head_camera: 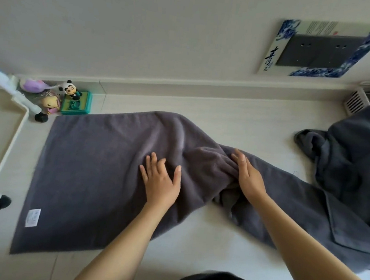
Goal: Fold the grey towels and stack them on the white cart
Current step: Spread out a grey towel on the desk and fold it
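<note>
We see a grey towel [99,176] spread over the pale floor [214,251], its left half lying flat with a white label [33,217] near the near-left corner, its right half bunched into a ridge and running off toward the right. Our left hand [161,180] rests palm-down on the flat part just left of the ridge, fingers straight and spread wide. Our right hand [247,175] lies on the bunched fold, fingers straight and close together, pressing the cloth rather than gripping it. A heap of more grey towels [353,169] sits at the floor's right edge, touching the spread towel's far end. The white cart [9,145] stands at the left edge, just beside the towel. Small toy figures [68,99] cluster by the wall behind it.
</note>
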`<state>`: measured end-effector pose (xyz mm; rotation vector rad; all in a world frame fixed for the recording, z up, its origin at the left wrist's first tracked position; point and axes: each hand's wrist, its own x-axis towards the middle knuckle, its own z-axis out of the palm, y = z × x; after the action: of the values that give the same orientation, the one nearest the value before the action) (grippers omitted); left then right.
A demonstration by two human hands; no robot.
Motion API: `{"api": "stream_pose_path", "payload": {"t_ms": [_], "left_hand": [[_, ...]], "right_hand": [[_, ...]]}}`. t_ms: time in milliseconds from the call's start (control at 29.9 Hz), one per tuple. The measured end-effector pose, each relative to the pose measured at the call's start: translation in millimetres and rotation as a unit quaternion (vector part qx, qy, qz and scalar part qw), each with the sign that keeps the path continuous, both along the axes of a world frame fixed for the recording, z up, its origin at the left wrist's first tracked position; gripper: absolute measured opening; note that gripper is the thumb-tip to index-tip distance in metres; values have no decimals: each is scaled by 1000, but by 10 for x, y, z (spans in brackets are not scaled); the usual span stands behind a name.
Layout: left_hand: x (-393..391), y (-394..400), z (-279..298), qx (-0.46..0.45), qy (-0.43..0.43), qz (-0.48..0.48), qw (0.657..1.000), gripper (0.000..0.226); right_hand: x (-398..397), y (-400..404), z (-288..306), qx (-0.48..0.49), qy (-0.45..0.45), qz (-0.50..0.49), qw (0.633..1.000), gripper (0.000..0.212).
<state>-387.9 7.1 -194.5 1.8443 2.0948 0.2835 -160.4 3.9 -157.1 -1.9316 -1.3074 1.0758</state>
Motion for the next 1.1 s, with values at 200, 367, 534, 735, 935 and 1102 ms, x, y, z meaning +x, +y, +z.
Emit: {"api": "stream_pose_path", "payload": {"t_ms": [200,367,534,735,935,1102], "left_hand": [[-42,36,-168,4,118,-37,992,64],[-96,17,-214,34,140,-61,988,64],[211,141,-80,67,35,4,997,67],[631,462,-90,-16,84,-96,992,72],[564,486,-110,-23,111,-114,987,72],[602,591,-33,-67,37,-113,991,73]], "right_hand": [[545,282,-237,74,-66,40,994,47],[1186,728,-286,47,-189,92,977,45],[1010,782,-245,118,-276,152,942,55],[962,585,-413,42,-292,206,933,69],[1341,872,-348,-45,-309,199,929,56],[1058,804,-133,75,-333,141,929,53]]}}
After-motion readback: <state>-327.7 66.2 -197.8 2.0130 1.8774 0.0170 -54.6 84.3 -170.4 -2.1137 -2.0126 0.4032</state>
